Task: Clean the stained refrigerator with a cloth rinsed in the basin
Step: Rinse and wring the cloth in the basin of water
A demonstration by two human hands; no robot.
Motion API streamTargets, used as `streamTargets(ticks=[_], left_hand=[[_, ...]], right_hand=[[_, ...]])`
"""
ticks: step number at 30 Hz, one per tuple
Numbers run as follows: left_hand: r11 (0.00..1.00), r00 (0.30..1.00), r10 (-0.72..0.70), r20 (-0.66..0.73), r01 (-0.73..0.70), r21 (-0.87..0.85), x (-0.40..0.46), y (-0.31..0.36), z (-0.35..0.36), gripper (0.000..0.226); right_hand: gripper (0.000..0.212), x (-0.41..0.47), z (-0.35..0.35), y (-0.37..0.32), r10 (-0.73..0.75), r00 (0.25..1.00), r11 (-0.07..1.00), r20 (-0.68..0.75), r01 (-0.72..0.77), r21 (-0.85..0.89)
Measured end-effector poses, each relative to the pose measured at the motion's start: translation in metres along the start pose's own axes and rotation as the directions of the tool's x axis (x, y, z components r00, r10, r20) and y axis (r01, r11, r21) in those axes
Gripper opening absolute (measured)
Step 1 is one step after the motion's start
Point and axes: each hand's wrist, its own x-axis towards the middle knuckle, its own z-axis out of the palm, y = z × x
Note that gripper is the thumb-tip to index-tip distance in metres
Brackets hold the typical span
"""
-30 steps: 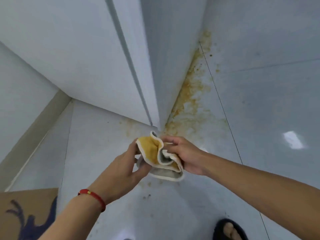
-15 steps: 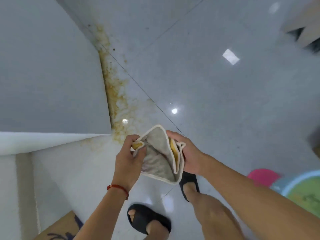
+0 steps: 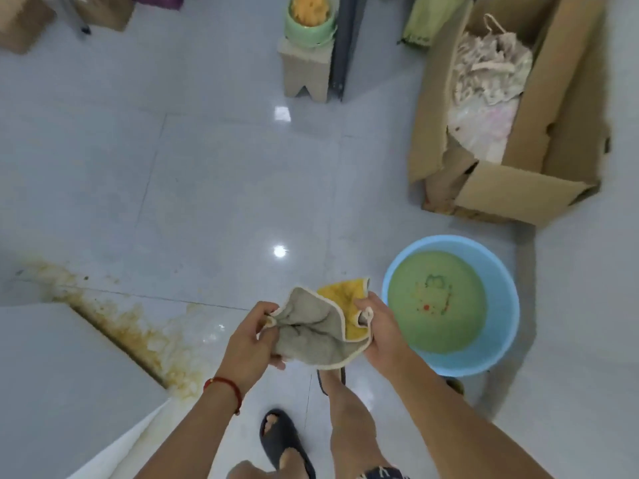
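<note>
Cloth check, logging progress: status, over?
Left hand and right hand both gripping cloth. Basin right, cloth not in. Nothing between.

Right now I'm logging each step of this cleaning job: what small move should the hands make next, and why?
Probably carry the cloth a little to the right and lower it into the basin. Both the left hand and the right hand grip it, its yellow side looks soiled, and the basin of greenish water stands just beside the right hand, while the stain remains.
</note>
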Motion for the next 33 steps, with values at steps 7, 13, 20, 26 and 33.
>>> streamTargets(ticks=[7,13,20,26,33], left_hand=[[0.979,0.944,-0.195,0.265,0.172,0.108,0.048,0.076,0.105,0.025],[0.790,0.915,0.030,0.403,-0.268,0.551,0.085,0.073,0.221,0.035],[0.680,0.797,0.144,0.586,-0.510,0.526,0.179,0.033,0.308,0.068],[0.353,0.801,0.220,0.557,-0.597,0.720,0.274,-0.056,0.381,0.054],[0.654,0.957,0.013,0.290,-0.228,0.721,0.320,-0.092,0.435,0.041]], right_hand=[[0.042,-0.036,-0.126,-0.038,-0.133,0.951,0.963,-0.278,0.190,0.192],[0.035,-0.047,-0.222,-0.012,-0.187,0.849,0.926,-0.494,0.320,0.198],[0.036,0.028,-0.286,0.017,-0.289,0.584,0.955,-0.759,0.232,-0.185],[0.061,0.143,-0.295,0.037,-0.512,0.518,0.772,-0.685,-0.072,-0.631],[0.058,0.230,-0.331,0.049,-0.506,0.601,0.686,-0.618,-0.154,-0.711]])
